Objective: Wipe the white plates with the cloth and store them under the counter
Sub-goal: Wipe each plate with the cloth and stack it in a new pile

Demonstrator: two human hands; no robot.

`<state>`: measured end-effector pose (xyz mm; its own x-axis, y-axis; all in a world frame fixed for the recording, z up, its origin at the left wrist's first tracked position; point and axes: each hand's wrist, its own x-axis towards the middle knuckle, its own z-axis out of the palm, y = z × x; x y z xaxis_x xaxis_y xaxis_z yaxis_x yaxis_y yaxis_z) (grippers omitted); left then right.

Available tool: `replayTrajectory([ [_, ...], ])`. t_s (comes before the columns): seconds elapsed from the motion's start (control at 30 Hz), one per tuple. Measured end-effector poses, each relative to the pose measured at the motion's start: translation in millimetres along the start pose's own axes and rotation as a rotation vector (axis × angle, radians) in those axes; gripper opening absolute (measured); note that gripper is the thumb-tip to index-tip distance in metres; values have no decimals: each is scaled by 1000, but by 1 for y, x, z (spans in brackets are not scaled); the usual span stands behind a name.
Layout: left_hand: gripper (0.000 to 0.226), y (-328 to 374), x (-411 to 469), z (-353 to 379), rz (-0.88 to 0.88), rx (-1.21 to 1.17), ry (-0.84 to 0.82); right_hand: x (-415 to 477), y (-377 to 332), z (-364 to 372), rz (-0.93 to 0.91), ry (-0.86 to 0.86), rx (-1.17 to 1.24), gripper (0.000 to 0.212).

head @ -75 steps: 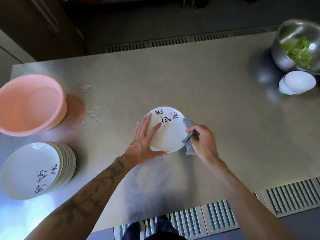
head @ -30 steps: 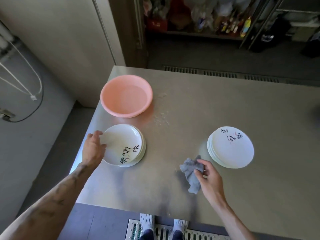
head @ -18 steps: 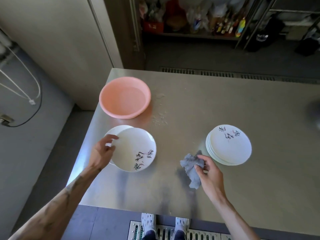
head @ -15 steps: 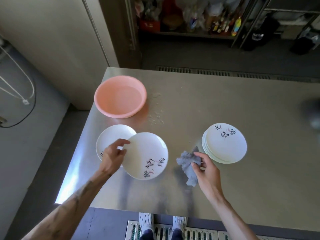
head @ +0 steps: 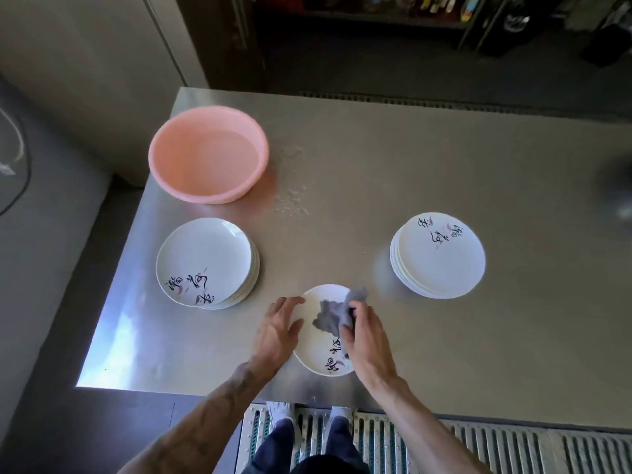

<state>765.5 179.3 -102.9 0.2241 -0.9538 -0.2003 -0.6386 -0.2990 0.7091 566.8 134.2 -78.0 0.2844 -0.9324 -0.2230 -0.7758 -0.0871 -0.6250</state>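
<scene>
one plate (head: 313, 352) lies flat on the tabletop (head: 376, 165) near its front edge, between the two hands. the left hand (head: 278, 331) rests on the plate's left rim, its grip apart, fingers spread and fairly straight; whether the thumb hooks under the rim i cannot tell. the right hand (head: 366, 340) has its grip clamped on the grey cloth (head: 330, 314), which is bunched and pressed onto the plate's face. a left stack (head: 205, 261) of plates sits near the tabletop's left edge, with a right stack (head: 439, 256) well apart on the other side and a pink basin (head: 207, 153) behind the left one

as a judgement, the plate looks stiff, glazed and light. it is likely slippery if damp, and breakable if it slides off the front edge. it wants holding at the rim, thumb on top and fingers beneath, while the soft cloth moulds to it. the stacks will be heavier, best lifted with both hands under the bottom plate

the storage under the tabletop is out of view. the right hand covers part of the plate's lettering. which stack is already wiped isn't shown, and a dark blur at the right edge can't be made out
</scene>
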Motion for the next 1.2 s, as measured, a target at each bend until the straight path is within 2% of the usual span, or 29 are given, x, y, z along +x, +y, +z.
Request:
replayTrajectory([
  [0.07,58,-12,-6,1,108,154,-39,7,0,4,-16,26,-97,27],
  [0.17,86,-24,-13,2,200,295,-128,19,-2,10,-38,47,-268,43],
  [0.23,92,-27,-16,2,224,337,-153,19,-2,15,-54,79,-367,50],
  [0.37,95,-25,-10,0,264,336,-186,12,8,16,-51,145,-400,41],
  [0.53,106,-22,4,-1,249,385,-312,28,11,16,-89,136,-461,53],
  [0.7,114,-23,8,0,238,374,-306,16,-13,38,-328,-69,-358,46],
  [0.77,117,-22,8,-1,227,375,-300,18,-6,33,-290,-24,-359,46],
  [0.9,118,-20,7,-2,231,353,-308,39,6,24,-96,133,-413,48],
  [1.07,120,-22,6,-2,225,334,-297,31,-12,40,-249,-19,-426,51],
  [1.2,121,-21,7,-2,225,357,-320,41,-2,25,-101,90,-452,53],
])
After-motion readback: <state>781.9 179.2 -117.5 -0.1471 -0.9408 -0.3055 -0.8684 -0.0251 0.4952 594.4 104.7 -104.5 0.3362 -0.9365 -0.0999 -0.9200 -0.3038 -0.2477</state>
